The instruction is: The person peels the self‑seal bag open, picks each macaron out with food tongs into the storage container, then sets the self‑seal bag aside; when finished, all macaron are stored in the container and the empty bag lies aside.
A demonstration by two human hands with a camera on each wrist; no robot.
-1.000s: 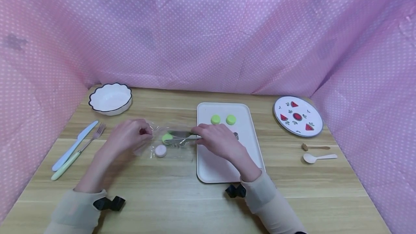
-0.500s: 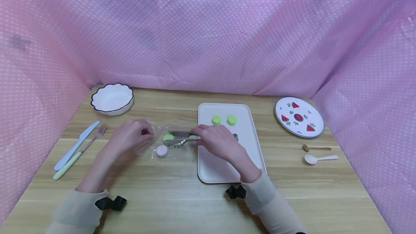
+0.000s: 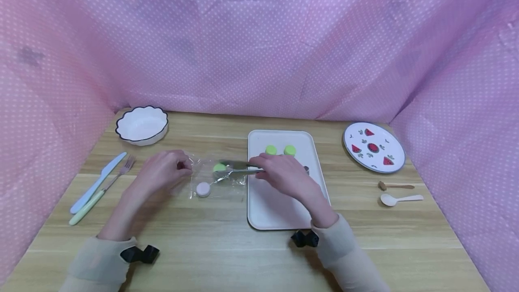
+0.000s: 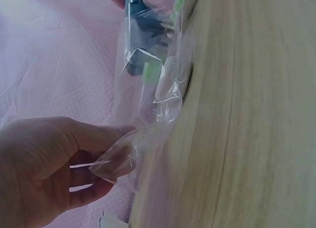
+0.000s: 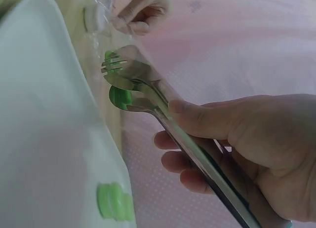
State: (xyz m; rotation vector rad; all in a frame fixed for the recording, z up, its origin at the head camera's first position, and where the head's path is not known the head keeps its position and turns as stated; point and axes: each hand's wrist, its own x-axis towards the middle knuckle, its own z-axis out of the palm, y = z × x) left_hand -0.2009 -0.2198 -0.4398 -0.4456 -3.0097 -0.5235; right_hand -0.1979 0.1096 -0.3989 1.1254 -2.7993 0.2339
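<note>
My left hand [image 3: 164,170] pinches the edge of a clear plastic bag [image 3: 231,191] between thumb and fingers, as the left wrist view [image 4: 54,164] also shows. Metal tongs [image 5: 180,139] are gripped in my right hand [image 3: 284,177], thumb on one arm and fingers round the other. Their tips reach into the bag at a green macaron [image 3: 219,167]; whether both tips press it is hard to tell. A pale pink macaron [image 3: 203,189] lies in the bag nearer the front. Two green macarons [image 3: 270,150] sit on a white tray [image 3: 284,211] beyond my right hand.
At the left lie a knife [image 3: 97,184] and a fork [image 3: 101,193], below a scalloped white bowl [image 3: 143,125]. A watermelon-patterned plate [image 3: 373,148], a small wooden stick [image 3: 397,186] and a white spoon [image 3: 399,199] are at the right.
My right hand and the tongs have shifted right, and the green macaron at their tips has moved right with them inside the bag. My left hand stays almost still, holding the bag.
</note>
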